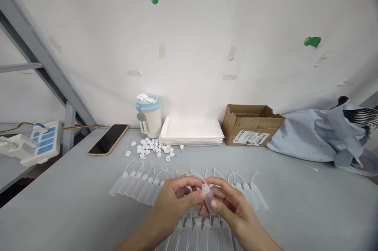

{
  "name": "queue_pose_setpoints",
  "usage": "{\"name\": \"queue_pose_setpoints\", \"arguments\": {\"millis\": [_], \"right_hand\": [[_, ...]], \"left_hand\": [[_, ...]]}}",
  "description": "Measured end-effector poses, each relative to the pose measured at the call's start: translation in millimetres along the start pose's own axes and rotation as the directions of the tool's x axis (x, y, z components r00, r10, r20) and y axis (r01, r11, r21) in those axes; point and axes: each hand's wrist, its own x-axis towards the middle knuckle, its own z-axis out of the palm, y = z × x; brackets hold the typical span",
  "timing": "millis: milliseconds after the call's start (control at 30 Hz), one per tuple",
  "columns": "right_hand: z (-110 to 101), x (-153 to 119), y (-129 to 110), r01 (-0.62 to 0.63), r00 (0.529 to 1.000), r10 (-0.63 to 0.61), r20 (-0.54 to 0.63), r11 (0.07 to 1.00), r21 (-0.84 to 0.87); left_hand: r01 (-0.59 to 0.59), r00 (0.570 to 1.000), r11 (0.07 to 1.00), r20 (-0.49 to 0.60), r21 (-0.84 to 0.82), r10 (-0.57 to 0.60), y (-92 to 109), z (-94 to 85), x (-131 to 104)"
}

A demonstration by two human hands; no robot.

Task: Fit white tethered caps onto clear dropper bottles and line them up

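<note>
Between my hands is a small translucent squeeze bottle (209,200), tilted, with a thin white strap at its neck. My left hand (174,199) is closed, thumb and fingers at the bottle's neck. My right hand (233,207) pinches the bottle's body between thumb and fingers. Behind my hands lies a row of similar bottles (138,184), their thin straps pointing toward the wall; its middle is partly hidden. The right end of that row (255,196) shows past my right hand. Nearer to me, another row of bottles (196,237) lies below my wrists.
Small white caps (147,146) lie scattered before a blue-lidded cup (149,117). A phone (108,140) rests to their left. White padded envelopes (191,132), a cardboard box (251,127) and a pale blue cloth bag (307,134) line the wall. A power strip (44,144) is far left.
</note>
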Motion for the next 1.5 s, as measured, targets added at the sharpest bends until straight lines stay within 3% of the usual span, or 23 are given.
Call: {"name": "queue_pose_setpoints", "arguments": {"millis": [200, 533, 800, 1000, 1100, 1200, 1300, 1367, 1433, 1500], "right_hand": [[-0.1, -0.7, 1.6, 0.018, 1.000, -0.018, 0.004, 1.000, 0.007], [3.8, -1.9, 2.3, -0.027, 0.995, 0.032, -0.098, 0.998, 0.055], [9.6, -3.7, 10.7, -0.008, 0.996, 0.010, -0.091, 1.000, 0.028], [7.9, -4.3, 8.7, -0.004, 0.995, -0.001, -0.098, 0.999, -0.051], [5.7, -4.4, 8.7, 0.012, 0.997, -0.022, -0.079, 0.993, -0.121], [4.0, -5.6, 8.3, 0.025, 0.996, -0.038, -0.083, 0.988, -0.153], [0.9, -6.5, 4.5, 0.022, 0.988, -0.039, -0.148, 0.993, -0.116], [-3.0, -6.3, 0.3, 0.012, 0.983, -0.026, -0.184, 0.997, -0.074], [-7.4, -5.5, -3.5, 0.001, 0.980, -0.012, -0.196, 0.998, -0.056], [-10.8, -4.4, -5.3, -0.010, 0.979, -0.001, -0.203, 0.999, -0.051]], "left_hand": [[0.103, 0.994, 0.993, 0.024, -0.056, -0.102, 4.4, -1.5, 1.7], [0.100, 0.995, 0.995, -0.028, 0.005, -0.100, 7.2, 0.6, -0.3], [0.045, 0.998, 0.999, 0.032, 0.026, -0.046, -3.6, -3.2, 1.9], [0.049, 0.999, 0.999, -0.007, 0.017, -0.049, -7.6, 1.7, -0.2], [0.014, 1.000, 0.997, -0.016, 0.075, -0.013, -8.9, 5.8, -3.8], [-0.022, 0.999, 0.971, -0.023, 0.239, 0.029, -4.2, 7.0, -6.5], [-0.025, 0.992, 0.871, -0.093, 0.491, 0.081, 4.7, -4.6, -2.3], [0.017, 0.961, 0.734, -0.213, 0.679, 0.174, 9.1, -22.4, 5.6], [0.095, 0.886, 0.534, -0.316, 0.840, 0.340, 10.4, -44.5, 15.6], [0.244, 0.854, 0.284, -0.344, 0.927, 0.389, 9.0, -64.2, 24.8]]}}
